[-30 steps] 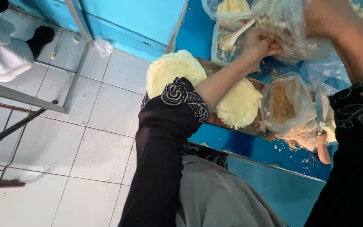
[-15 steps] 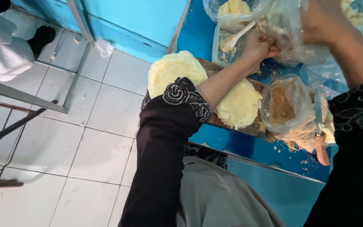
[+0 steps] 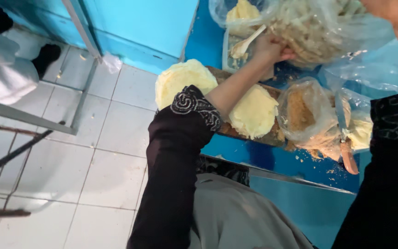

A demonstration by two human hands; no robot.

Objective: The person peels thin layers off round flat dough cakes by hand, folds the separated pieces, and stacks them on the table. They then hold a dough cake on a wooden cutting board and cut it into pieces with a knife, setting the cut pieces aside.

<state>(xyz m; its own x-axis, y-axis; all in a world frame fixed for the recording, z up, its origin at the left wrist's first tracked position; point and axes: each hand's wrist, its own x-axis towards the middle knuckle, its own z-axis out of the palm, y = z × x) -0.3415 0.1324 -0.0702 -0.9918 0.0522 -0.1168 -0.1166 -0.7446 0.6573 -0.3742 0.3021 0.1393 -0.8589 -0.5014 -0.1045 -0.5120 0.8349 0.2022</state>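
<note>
My left hand (image 3: 272, 46) reaches out from a black patterned sleeve and grips the lower left side of a large clear plastic bag (image 3: 321, 30) full of pale strips. My right hand (image 3: 383, 7) holds the bag's top at the upper right, with most of the hand cut off by the frame edge. Below the bag, two pale yellow dough rounds (image 3: 185, 78) (image 3: 254, 110) lie on a wooden board (image 3: 236, 131) on the blue counter (image 3: 272, 154).
A clear tub with a white spoon (image 3: 245, 45) sits beside my left hand. A bag of brown crumbs (image 3: 302, 110) and a knife with a reddish handle (image 3: 348, 157) lie to the right. White floor tiles (image 3: 111, 138), a metal frame (image 3: 24, 117) and another person's shoe (image 3: 47, 55) are at left.
My right hand has risen with the bag's top to the frame's upper edge. My left hand stays gripping the bag's lower side.
</note>
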